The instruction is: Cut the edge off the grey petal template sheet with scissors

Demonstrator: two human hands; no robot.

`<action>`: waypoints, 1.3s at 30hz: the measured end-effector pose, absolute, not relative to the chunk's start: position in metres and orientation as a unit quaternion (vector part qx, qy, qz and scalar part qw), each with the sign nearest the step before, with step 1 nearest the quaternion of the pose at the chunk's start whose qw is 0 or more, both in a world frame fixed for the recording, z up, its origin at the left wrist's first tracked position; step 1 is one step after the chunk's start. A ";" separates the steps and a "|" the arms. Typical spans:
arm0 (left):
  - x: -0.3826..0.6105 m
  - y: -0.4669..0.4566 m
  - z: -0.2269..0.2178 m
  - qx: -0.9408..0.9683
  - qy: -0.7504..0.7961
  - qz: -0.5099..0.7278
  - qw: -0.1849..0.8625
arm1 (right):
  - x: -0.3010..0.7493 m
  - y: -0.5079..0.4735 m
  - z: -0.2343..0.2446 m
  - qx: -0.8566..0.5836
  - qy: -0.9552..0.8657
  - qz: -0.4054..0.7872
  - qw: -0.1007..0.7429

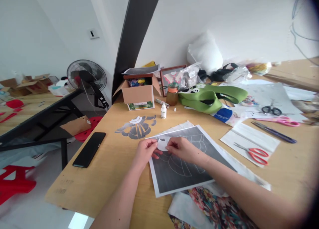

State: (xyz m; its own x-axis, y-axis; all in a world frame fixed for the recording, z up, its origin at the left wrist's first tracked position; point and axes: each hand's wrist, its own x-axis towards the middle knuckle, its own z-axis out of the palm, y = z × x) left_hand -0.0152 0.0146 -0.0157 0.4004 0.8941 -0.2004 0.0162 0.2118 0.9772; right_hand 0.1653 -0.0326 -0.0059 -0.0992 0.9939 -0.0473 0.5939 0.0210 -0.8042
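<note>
Between my two hands is a small white paper piece (162, 145), pinched at its left edge by my left hand (147, 151) and at its right edge by my right hand (179, 148). Both hands are over a dark printed sheet (174, 179) with white outline curves and a white border. Part of the drawing lies hidden beneath my hands and forearms. Beyond my left hand, grey cut paper pieces (137, 131) are laid out in a fan-like pattern on the table. A small white dropper bottle (163, 111) stands upright behind the sheet, with a tiny white cap (174, 109) beside it.
A black phone (89, 150) lies at the left table edge. Orange-handled scissors (258, 155) rest on white paper (239, 136) at right, near dark-handled shears (276, 132). Behind are an open cardboard box (138, 94), a jar (172, 96) and a green item (201, 101). Floral fabric (214, 205) lies in front.
</note>
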 end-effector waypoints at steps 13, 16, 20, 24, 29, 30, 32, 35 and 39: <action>-0.015 0.014 -0.017 0.515 0.437 0.334 0.658 | 0.166 -0.032 -0.006 -0.638 -0.632 0.326 0.295; -0.015 0.014 -0.017 0.514 0.434 0.331 0.662 | 0.166 -0.032 -0.006 -0.641 -0.628 0.326 0.297; -0.016 0.014 -0.017 0.512 0.430 0.331 0.666 | 0.166 -0.031 -0.008 -0.641 -0.629 0.318 0.303; -0.016 0.014 -0.018 0.509 0.426 0.329 0.672 | 0.165 -0.031 -0.009 -0.642 -0.625 0.322 0.305; -0.015 0.014 -0.018 0.504 0.428 0.326 0.676 | 0.165 -0.031 -0.007 -0.643 -0.625 0.321 0.304; -0.015 0.014 -0.018 0.504 0.428 0.327 0.675 | 0.165 -0.031 -0.007 -0.643 -0.625 0.322 0.303; -0.015 0.013 -0.018 0.503 0.429 0.327 0.676 | 0.165 -0.031 -0.007 -0.643 -0.624 0.324 0.303; -0.015 0.013 -0.018 0.502 0.428 0.327 0.677 | 0.166 -0.032 -0.008 -0.641 -0.625 0.323 0.306; -0.015 0.013 -0.017 0.503 0.428 0.327 0.676 | 0.166 -0.032 -0.009 -0.639 -0.627 0.320 0.310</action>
